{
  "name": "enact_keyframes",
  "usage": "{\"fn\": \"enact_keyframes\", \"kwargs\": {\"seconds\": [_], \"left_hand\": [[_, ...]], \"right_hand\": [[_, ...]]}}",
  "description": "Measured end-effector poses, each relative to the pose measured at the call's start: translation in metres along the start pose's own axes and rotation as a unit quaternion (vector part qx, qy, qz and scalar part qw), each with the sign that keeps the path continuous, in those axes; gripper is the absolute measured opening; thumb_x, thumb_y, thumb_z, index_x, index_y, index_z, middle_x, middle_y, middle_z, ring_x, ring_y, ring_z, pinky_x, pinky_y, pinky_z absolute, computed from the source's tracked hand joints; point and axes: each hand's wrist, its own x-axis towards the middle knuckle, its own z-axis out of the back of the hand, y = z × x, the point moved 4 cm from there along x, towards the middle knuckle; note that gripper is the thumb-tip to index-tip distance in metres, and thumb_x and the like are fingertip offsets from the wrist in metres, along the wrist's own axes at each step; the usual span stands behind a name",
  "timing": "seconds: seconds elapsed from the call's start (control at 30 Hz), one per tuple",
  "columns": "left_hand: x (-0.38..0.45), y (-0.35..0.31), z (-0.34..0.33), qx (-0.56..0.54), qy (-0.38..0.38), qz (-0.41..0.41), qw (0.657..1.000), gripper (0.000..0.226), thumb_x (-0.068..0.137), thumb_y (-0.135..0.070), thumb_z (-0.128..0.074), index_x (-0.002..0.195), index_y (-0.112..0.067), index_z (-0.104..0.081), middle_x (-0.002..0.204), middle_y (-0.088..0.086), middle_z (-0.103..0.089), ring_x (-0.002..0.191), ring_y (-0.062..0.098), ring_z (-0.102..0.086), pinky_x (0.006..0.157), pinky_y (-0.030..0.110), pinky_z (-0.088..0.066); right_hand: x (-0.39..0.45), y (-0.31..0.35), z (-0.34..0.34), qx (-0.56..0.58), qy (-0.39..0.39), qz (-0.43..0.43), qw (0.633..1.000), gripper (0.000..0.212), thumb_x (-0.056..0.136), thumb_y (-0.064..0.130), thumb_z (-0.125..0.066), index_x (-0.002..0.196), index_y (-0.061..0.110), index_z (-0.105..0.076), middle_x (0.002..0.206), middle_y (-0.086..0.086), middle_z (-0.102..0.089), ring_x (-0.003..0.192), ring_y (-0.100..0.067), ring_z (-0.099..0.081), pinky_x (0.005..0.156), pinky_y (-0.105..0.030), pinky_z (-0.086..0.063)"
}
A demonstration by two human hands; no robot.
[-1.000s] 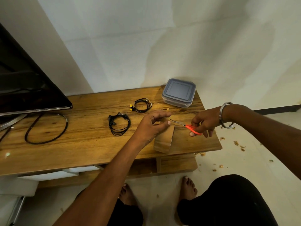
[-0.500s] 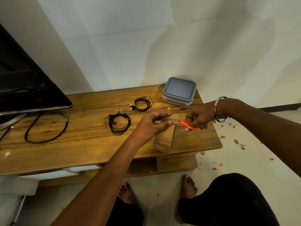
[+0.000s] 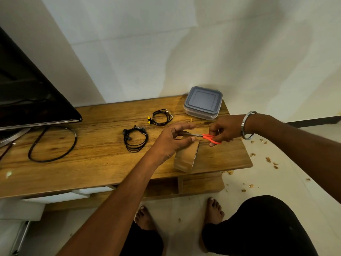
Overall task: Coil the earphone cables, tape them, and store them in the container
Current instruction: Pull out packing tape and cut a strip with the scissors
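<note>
Two coiled black earphone cables lie on the wooden table (image 3: 92, 163): a larger coil (image 3: 135, 140) and, farther back, a smaller coil with yellow tips (image 3: 160, 117). A roll of brown tape (image 3: 186, 159) stands near the table's front right. My left hand (image 3: 171, 141) is above the roll, thumb and fingers pinching a strip of tape pulled up from it. My right hand (image 3: 223, 131) grips orange-handled scissors (image 3: 208, 138), their blades at the strip beside my left fingers. The grey-lidded container (image 3: 203, 101) sits closed at the back right corner.
A black TV (image 3: 27, 93) on a stand fills the table's left end, and a thick black cable loop (image 3: 53, 145) lies beside it. Brown scraps litter the floor (image 3: 267, 159) to the right. My feet and knees are below the table's front edge.
My right hand has carried the scissors leftward from the table's right side up to the tape strip at my left fingers. My left hand has stayed on the tape.
</note>
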Motion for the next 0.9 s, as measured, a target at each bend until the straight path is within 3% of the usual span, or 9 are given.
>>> {"fn": "enact_keyframes", "kwargs": {"seconds": [0.13,0.3,0.4,0.47,0.53,0.63,0.8,0.9], "left_hand": [[-0.001,-0.002,0.000,-0.001,0.001,0.004,1.000,0.042,0.083,-0.006,-0.072,0.124,-0.018,-0.064,0.133,-0.005,-0.055,0.111,0.008,-0.061,0.096,0.024,-0.052],[-0.003,-0.003,0.000,-0.008,0.002,0.004,1.000,0.046,0.083,-0.002,-0.071,0.126,-0.014,-0.062,0.135,-0.002,-0.055,0.094,-0.001,-0.062,0.086,0.018,-0.053],[-0.003,-0.004,0.000,-0.020,-0.001,0.012,1.000,0.049,0.083,-0.001,-0.070,0.129,-0.014,-0.059,0.135,-0.003,-0.054,0.090,-0.005,-0.062,0.082,0.015,-0.052],[-0.003,-0.004,0.000,-0.025,0.000,0.016,1.000,0.050,0.083,-0.001,-0.071,0.129,-0.016,-0.059,0.136,-0.006,-0.053,0.089,-0.005,-0.062,0.080,0.014,-0.051],[-0.003,-0.003,0.002,-0.028,-0.001,0.023,0.999,0.051,0.083,-0.002,-0.071,0.128,-0.020,-0.060,0.135,-0.008,-0.053,0.091,-0.003,-0.063,0.080,0.015,-0.051],[-0.001,-0.001,0.004,-0.031,-0.003,0.030,0.999,0.051,0.083,-0.002,-0.071,0.128,-0.023,-0.060,0.135,-0.011,-0.054,0.096,0.005,-0.064,0.086,0.021,-0.053],[-0.002,0.000,0.005,-0.035,-0.017,0.035,0.999,0.047,0.085,0.000,-0.068,0.126,-0.021,-0.061,0.131,-0.004,-0.060,0.103,0.014,-0.066,0.087,0.019,-0.052],[-0.002,0.003,0.006,-0.041,-0.042,0.052,0.997,0.045,0.085,-0.001,-0.068,0.124,-0.023,-0.063,0.115,0.005,-0.070,0.105,0.021,-0.066,0.089,0.022,-0.053]], "right_hand": [[-0.003,0.001,0.001,0.007,0.000,0.005,1.000,0.025,0.078,0.045,-0.067,0.076,0.021,-0.061,0.068,0.001,-0.062,0.055,-0.009,-0.055,0.060,-0.024,-0.047],[-0.015,-0.004,-0.003,0.055,-0.012,0.016,0.998,0.033,0.073,0.053,-0.065,0.083,0.022,-0.059,0.087,-0.009,-0.064,0.070,-0.017,-0.062,0.062,-0.025,-0.052],[-0.018,-0.013,-0.010,0.042,-0.073,0.005,0.996,0.036,0.077,0.053,-0.062,0.085,0.018,-0.058,0.086,0.001,-0.057,0.076,-0.017,-0.056,0.066,-0.023,-0.045],[-0.014,-0.025,-0.015,-0.020,-0.136,-0.026,0.990,0.036,0.084,0.049,-0.060,0.086,0.013,-0.060,0.083,0.007,-0.051,0.076,-0.013,-0.050,0.065,-0.019,-0.036],[-0.008,-0.040,-0.022,-0.038,-0.166,-0.110,0.979,0.038,0.085,0.048,-0.060,0.096,0.012,-0.063,0.089,-0.001,-0.059,0.082,-0.019,-0.055,0.069,-0.023,-0.038],[0.001,-0.050,-0.032,-0.036,-0.152,-0.208,0.966,0.042,0.085,0.046,-0.061,0.107,0.010,-0.059,0.104,-0.010,-0.065,0.094,-0.026,-0.060,0.077,-0.029,-0.047],[0.011,-0.048,-0.031,-0.049,-0.137,-0.248,0.958,0.038,0.086,0.035,-0.064,0.112,0.008,-0.057,0.110,-0.013,-0.064,0.099,-0.024,-0.060,0.082,-0.026,-0.046],[0.012,-0.045,-0.029,-0.042,-0.143,-0.259,0.954,0.034,0.086,0.032,-0.064,0.109,0.008,-0.059,0.106,-0.013,-0.064,0.088,-0.022,-0.056,0.073,-0.025,-0.042]]}}
